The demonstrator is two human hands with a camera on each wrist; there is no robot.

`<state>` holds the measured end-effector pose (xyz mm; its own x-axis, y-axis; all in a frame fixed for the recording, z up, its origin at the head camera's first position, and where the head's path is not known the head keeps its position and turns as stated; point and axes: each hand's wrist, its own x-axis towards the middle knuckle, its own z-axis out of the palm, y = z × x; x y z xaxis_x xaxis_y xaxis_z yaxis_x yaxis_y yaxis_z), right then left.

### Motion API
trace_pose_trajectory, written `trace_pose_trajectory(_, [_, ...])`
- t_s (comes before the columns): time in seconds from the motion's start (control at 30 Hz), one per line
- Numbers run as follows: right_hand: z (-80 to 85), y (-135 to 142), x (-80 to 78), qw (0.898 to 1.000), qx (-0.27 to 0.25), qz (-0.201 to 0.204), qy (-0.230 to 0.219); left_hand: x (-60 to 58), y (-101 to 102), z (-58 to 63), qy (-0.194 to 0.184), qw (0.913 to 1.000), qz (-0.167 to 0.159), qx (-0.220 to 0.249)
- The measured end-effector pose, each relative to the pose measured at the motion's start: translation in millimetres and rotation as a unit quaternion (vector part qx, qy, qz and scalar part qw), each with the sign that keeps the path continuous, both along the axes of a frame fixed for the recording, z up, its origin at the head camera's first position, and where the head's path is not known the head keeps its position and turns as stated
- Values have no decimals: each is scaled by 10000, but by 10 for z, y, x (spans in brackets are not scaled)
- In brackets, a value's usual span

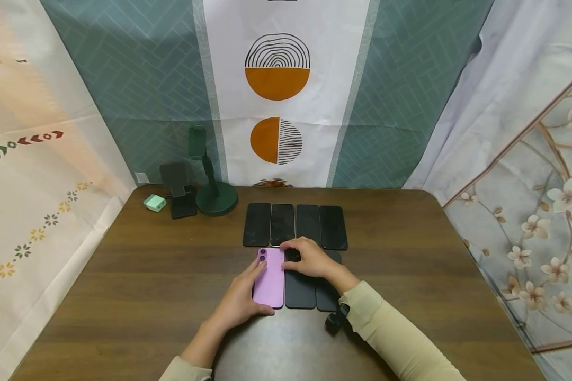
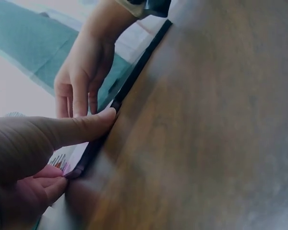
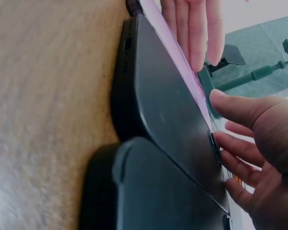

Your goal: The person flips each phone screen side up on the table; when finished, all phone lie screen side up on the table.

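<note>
A pink phone (image 1: 270, 283) lies back up, its camera at the far left corner. My left hand (image 1: 240, 296) holds it by the edges, fingers along the left side and thumb at the near end. The right hand (image 1: 310, 258) reaches over the black phone (image 1: 300, 292) beside it, fingertips at the far end near the pink phone's right side. In the right wrist view, its thumb stands raised above the black phone (image 3: 173, 96), and the fingers touch around that phone's camera end. Another dark phone (image 1: 327, 296) lies to the right, partly under the right wrist.
Behind these, several black phones (image 1: 282, 225) lie in a row, screens up. At the back left stand a green round-based stand (image 1: 216, 199), a black phone stand (image 1: 183, 203) and a small mint-green block (image 1: 154, 202). A patterned cloth (image 1: 286, 143) hangs behind the wooden table (image 1: 410, 254).
</note>
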<state>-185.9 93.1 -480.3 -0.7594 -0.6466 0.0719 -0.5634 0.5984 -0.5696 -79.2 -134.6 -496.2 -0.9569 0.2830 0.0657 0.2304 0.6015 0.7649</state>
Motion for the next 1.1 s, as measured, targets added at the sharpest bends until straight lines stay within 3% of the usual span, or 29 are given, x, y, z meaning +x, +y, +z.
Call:
trace_pose_trajectory(0.2, [18,8,1,9999,25,90,-91,61,12,-16,366,9990,246,-62])
trace_pose_trajectory(0.57, [-41,-33,3,9997,-150,147,102,181,96,-103,564,9973,419,215])
trace_pose_trajectory(1.1, [3,-58,-11,9991,-35,328,254,215,106,-87,360,9984,442,-24])
